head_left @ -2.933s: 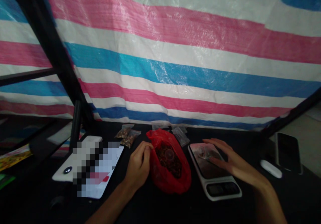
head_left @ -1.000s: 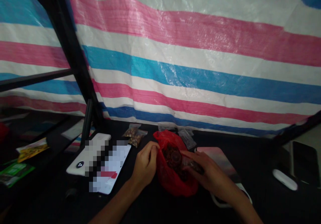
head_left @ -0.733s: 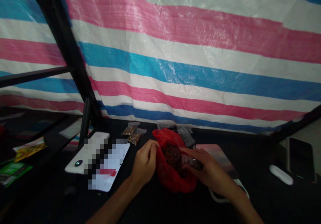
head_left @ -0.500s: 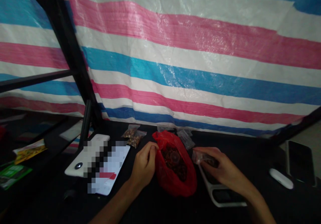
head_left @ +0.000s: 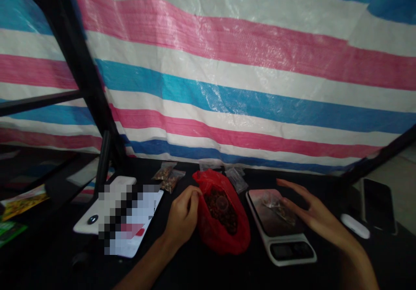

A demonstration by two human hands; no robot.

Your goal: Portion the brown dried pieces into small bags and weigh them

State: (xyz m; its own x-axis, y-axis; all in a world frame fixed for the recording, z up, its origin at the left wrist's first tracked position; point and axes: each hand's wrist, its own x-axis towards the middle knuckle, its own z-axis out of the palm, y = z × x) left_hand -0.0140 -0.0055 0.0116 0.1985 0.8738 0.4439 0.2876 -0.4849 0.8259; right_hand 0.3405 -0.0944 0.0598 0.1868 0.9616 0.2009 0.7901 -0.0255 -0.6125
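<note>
My left hand (head_left: 182,211) pinches the left rim of a red plastic bag (head_left: 238,233). The bag stands wide at the top, full of small brown pieces (head_left: 216,201), and a small clear cup (head_left: 222,203) lies on them. To its right is a digital kitchen scale (head_left: 263,207) with a dark display. A small clear zip bag (head_left: 282,212) with brown contents rests on the scale's plate. Over the scale's right edge hovers my right hand (head_left: 307,207), fingers spread and holding nothing.
Two filled zip bags (head_left: 169,179) lie behind my left hand, and clear empty bags (head_left: 236,178) behind the red bag. Left are a white device (head_left: 107,203) and a lit phone (head_left: 136,225). A white case (head_left: 355,226) and a dark phone (head_left: 378,205) lie right. A striped sheet (head_left: 227,73) hangs behind.
My right hand has let go of the small zip bag, leaving it on the scale, and has moved right with fingers spreading. My left hand still grips the red bag's rim.
</note>
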